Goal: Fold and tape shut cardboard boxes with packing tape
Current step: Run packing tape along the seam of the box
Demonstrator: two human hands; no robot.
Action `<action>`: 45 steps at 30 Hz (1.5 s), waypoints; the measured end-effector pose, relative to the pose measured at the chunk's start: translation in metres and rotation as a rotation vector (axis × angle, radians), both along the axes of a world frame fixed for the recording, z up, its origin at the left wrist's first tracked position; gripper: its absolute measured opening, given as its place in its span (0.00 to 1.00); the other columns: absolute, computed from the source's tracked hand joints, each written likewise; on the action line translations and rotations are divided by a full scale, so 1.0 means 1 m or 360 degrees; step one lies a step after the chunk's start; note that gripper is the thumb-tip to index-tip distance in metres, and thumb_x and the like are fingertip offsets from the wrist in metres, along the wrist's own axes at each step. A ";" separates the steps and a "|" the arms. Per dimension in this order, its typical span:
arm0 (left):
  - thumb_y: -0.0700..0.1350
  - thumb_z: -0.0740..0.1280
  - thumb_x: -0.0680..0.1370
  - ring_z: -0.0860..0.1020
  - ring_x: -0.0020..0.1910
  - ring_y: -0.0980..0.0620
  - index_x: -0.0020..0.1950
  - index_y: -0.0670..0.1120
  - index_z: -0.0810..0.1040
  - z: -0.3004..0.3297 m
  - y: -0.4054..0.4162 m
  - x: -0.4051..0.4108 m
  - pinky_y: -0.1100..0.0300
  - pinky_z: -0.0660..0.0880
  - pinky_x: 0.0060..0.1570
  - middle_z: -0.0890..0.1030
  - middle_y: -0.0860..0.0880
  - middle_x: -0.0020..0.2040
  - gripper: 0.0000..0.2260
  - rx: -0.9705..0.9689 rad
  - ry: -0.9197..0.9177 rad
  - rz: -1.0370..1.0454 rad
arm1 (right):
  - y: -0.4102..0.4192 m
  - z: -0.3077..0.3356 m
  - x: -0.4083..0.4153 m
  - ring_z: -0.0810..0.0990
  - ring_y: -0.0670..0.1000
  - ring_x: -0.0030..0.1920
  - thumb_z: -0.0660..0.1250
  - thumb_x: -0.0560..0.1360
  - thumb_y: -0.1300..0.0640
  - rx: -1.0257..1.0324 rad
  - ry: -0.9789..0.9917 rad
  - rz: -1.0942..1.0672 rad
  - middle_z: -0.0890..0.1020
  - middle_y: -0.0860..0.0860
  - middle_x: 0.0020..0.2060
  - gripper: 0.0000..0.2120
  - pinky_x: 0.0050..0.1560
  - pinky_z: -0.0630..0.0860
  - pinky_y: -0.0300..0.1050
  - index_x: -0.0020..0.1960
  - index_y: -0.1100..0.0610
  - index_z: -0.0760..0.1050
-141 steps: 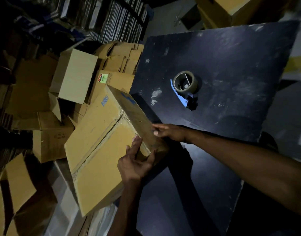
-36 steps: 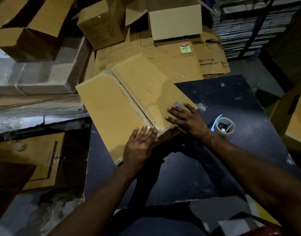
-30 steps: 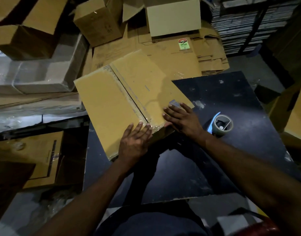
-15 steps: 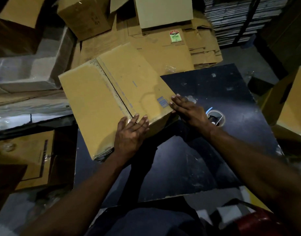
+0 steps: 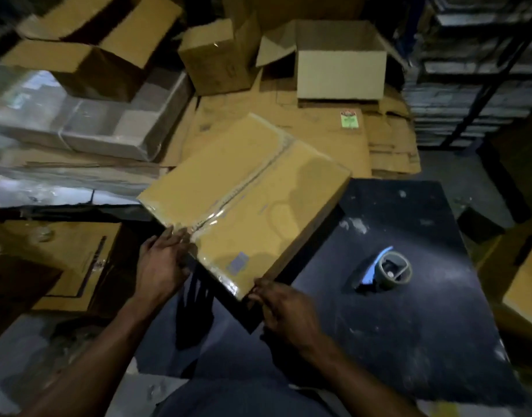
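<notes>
A flat brown cardboard box (image 5: 246, 203), its centre seam covered by glossy clear tape, is held tilted over the scuffed black bench (image 5: 409, 311). Its near edge is gripped by the left hand (image 5: 161, 263) at 9 o'clock and its corner pinched by the right hand (image 5: 284, 311). A tape roll (image 5: 391, 270) lies at 3 o'clock.

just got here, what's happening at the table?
A person is handling a flat cardboard box with both hands. The left hand grips its near edge by the centre seam, and the right hand holds the near corner. Clear tape already runs along the seam. The box sits partly over the left edge of the dark table. The tape dispenser lies on the table, untouched.
</notes>
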State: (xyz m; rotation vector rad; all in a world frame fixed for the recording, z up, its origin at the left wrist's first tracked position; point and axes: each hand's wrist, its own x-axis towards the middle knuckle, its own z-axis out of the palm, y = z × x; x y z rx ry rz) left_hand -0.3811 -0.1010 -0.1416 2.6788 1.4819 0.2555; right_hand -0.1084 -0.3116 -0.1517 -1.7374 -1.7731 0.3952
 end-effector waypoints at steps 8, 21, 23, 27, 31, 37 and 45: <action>0.71 0.57 0.83 0.59 0.87 0.45 0.82 0.57 0.73 0.018 -0.054 0.136 0.40 0.59 0.83 0.63 0.48 0.87 0.32 -0.0260 -0.0258 -0.0027 | 0.130 0.041 0.185 0.68 0.63 0.79 0.62 0.82 0.35 -0.0207 -0.0238 -0.0671 0.67 0.60 0.81 0.27 0.71 0.74 0.64 0.77 0.46 0.75; 0.70 0.64 0.80 0.47 0.88 0.36 0.87 0.63 0.59 0.001 0.016 0.086 0.25 0.40 0.80 0.57 0.49 0.89 0.37 -0.0149 0.0309 0.0059 | 0.142 0.044 0.151 0.67 0.65 0.76 0.51 0.84 0.31 -0.0696 -0.0903 -0.0314 0.66 0.58 0.81 0.29 0.68 0.69 0.68 0.81 0.41 0.63; 0.55 0.69 0.81 0.50 0.88 0.34 0.84 0.63 0.63 0.007 0.047 0.072 0.24 0.45 0.80 0.62 0.49 0.87 0.32 -0.0189 0.0408 0.0226 | 0.136 0.048 0.124 0.73 0.63 0.67 0.57 0.83 0.34 -0.0607 -0.0991 -0.0211 0.75 0.56 0.73 0.24 0.60 0.72 0.60 0.74 0.41 0.71; 0.59 0.69 0.79 0.60 0.85 0.38 0.77 0.57 0.75 0.025 0.070 0.084 0.26 0.54 0.78 0.72 0.48 0.79 0.26 -0.0362 0.0380 0.0220 | 0.126 0.055 0.095 0.78 0.59 0.61 0.63 0.82 0.35 -0.0431 -0.0615 -0.0061 0.86 0.49 0.57 0.20 0.52 0.70 0.50 0.69 0.42 0.81; 0.73 0.55 0.80 0.58 0.86 0.39 0.78 0.59 0.75 0.016 0.035 0.111 0.25 0.55 0.78 0.70 0.46 0.82 0.32 -0.0447 -0.0072 0.0179 | 0.124 0.048 0.117 0.70 0.62 0.75 0.59 0.85 0.37 -0.0513 -0.0423 -0.0319 0.67 0.56 0.81 0.25 0.65 0.76 0.58 0.80 0.42 0.69; 0.81 0.47 0.79 0.35 0.88 0.44 0.88 0.61 0.59 -0.031 -0.004 0.119 0.26 0.47 0.82 0.43 0.48 0.90 0.42 -0.0492 -0.0414 0.0381 | 0.101 0.035 0.086 0.85 0.61 0.48 0.52 0.89 0.44 -0.0769 -0.0567 -0.0350 0.86 0.61 0.52 0.30 0.42 0.71 0.50 0.87 0.55 0.51; 0.81 0.65 0.72 0.45 0.89 0.48 0.77 0.63 0.78 -0.043 0.067 0.024 0.28 0.53 0.81 0.58 0.54 0.88 0.39 -0.0566 -0.0779 0.0138 | 0.043 0.039 -0.021 0.83 0.68 0.49 0.58 0.85 0.43 -0.0921 -0.0743 0.0410 0.84 0.63 0.53 0.33 0.41 0.73 0.59 0.85 0.52 0.53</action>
